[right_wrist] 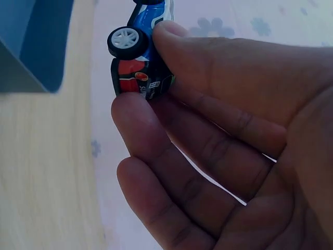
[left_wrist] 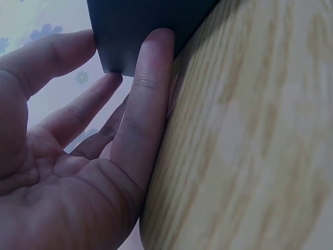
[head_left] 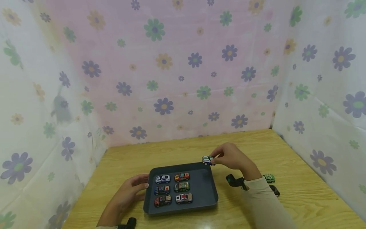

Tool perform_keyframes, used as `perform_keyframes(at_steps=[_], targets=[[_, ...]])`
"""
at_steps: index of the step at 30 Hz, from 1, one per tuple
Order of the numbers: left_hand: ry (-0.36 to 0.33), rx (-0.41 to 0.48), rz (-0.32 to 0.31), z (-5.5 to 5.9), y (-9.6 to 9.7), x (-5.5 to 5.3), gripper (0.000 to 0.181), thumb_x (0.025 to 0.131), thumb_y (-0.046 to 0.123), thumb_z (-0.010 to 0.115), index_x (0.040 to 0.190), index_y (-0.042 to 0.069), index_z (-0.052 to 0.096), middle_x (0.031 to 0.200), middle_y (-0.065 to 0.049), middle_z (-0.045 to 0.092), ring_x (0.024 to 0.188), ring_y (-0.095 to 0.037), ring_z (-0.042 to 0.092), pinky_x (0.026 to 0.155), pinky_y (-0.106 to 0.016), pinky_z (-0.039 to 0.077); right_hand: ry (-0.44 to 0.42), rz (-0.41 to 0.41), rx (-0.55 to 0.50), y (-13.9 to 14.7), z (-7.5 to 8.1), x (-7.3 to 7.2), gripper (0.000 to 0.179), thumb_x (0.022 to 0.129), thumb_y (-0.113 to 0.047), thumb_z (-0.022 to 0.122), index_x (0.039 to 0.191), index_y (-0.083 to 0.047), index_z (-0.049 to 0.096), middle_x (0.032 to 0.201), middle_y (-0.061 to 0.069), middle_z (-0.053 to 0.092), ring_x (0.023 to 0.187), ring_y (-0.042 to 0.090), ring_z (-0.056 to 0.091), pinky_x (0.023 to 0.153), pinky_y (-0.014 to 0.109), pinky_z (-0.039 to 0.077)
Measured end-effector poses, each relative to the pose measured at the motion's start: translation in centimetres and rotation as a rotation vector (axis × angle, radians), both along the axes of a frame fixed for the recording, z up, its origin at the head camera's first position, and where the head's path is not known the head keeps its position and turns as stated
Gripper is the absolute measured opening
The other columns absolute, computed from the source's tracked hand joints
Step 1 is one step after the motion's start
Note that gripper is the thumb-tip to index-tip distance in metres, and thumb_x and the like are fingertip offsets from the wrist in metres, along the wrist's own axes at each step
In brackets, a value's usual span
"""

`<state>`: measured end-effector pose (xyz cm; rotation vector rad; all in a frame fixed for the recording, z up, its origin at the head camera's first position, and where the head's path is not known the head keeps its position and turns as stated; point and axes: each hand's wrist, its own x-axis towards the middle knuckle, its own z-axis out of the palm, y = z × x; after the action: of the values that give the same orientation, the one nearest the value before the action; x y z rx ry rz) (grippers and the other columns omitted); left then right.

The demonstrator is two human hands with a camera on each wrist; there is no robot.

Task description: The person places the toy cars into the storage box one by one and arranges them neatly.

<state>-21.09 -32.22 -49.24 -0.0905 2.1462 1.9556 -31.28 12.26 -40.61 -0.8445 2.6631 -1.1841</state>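
Observation:
My right hand [head_left: 233,157] pinches a white, green and blue toy car [head_left: 208,160] between thumb and fingers, held over the far right corner of a dark grey tray [head_left: 203,190]. From the right wrist view, the toy car's blue side, white-spoked wheel and red-and-black end show. My left hand [head_left: 130,190] is at the tray's left side; in the left wrist view its fingertips [left_wrist: 157,44] touch the outer wall. Inside the tray, several toy cars stand in two columns, among them a white one [head_left: 163,179] and a red one [head_left: 182,176].
Right of the tray, a green toy car [head_left: 269,178] and a black toy car [head_left: 274,190] lie on the wooden table [head_left: 303,178], partly hidden by my right sleeve. Flower-patterned curtains [head_left: 183,73] enclose the table at the back and both sides.

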Motion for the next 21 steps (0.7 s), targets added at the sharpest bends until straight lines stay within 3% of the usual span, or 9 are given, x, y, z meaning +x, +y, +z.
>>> perform_keyframes(at_steps=[14, 21], targets=[[-0.005, -0.015, 0.004, 0.0, 0.0, -0.2, 0.058, 0.099, 0.017, 0.069, 0.150, 0.001, 0.049, 0.150, -0.025, 0.051, 0.119, -0.027, 0.066, 0.094, -0.048, 0.061, -0.017, 0.006, 0.001, -3.1, -1.6, 0.5, 0.015, 0.092, -0.018, 0.080, 0.107, -0.015, 0.081, 0.099, -0.003, 0.078, 0.088, 0.017, 0.072, 0.074, 0.035, 0.060], [-0.014, -0.007, 0.004, -0.1, -0.2, -0.2, 0.058, 0.099, 0.019, 0.070, 0.151, 0.002, 0.049, 0.151, -0.023, 0.051, 0.121, -0.027, 0.065, 0.095, -0.048, 0.061, -0.030, -0.023, 0.020, -4.2, -2.1, 0.7, 0.015, 0.091, -0.016, 0.081, 0.106, -0.015, 0.082, 0.103, -0.001, 0.078, 0.081, 0.009, 0.069, 0.071, 0.032, 0.059]])
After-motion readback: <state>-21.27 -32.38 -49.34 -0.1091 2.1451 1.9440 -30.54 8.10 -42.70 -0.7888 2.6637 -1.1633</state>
